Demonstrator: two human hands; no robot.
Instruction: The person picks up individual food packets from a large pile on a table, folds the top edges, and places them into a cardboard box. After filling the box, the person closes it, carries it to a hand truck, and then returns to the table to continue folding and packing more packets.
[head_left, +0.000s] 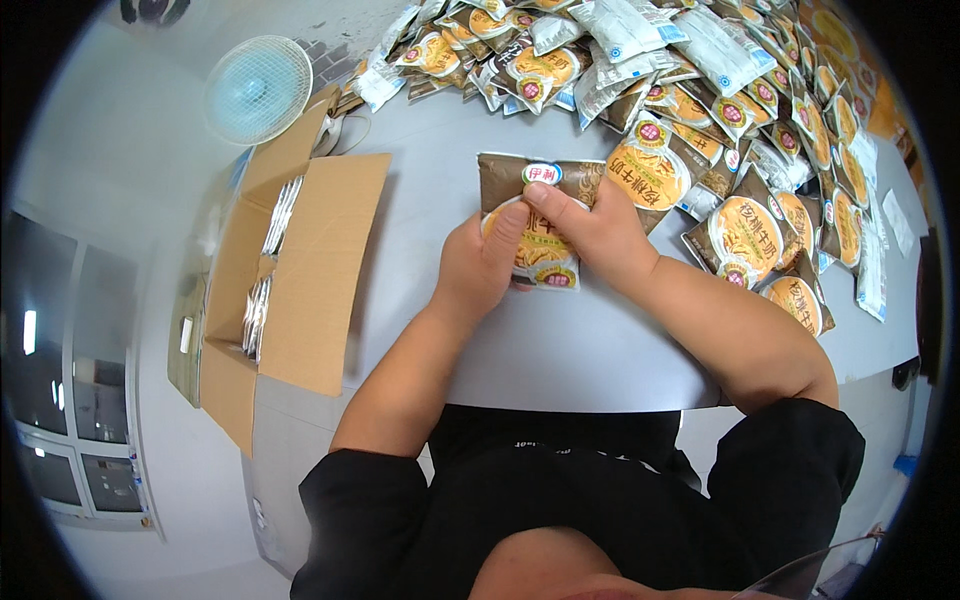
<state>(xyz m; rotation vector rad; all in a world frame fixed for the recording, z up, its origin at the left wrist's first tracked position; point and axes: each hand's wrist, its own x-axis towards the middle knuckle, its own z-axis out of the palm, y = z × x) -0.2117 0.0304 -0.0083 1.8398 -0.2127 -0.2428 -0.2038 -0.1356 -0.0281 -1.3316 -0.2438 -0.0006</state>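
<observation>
Between both hands is a brown printed pouch (541, 251) of walnut milk, its front facing up, above the grey table (585, 352). My left hand (484, 259) grips its left edge, thumb flat on the print and a fingertip showing below. My right hand (600, 225) holds its upper right part, thumb over the front near the logo; its other fingers are hidden. Another pouch (651, 169) lies just beyond my right hand. Farther right a further pouch (746, 236) lies at the near edge of a large heap of such pouches, some showing white backs.
An open cardboard carton (315, 277) stands at the left with its flaps spread; upright stacks of pouches (259, 315) are inside. A round fan (259, 90) with a pale grille is behind it. The pouch heap (555, 67) spans the table's far and right sides.
</observation>
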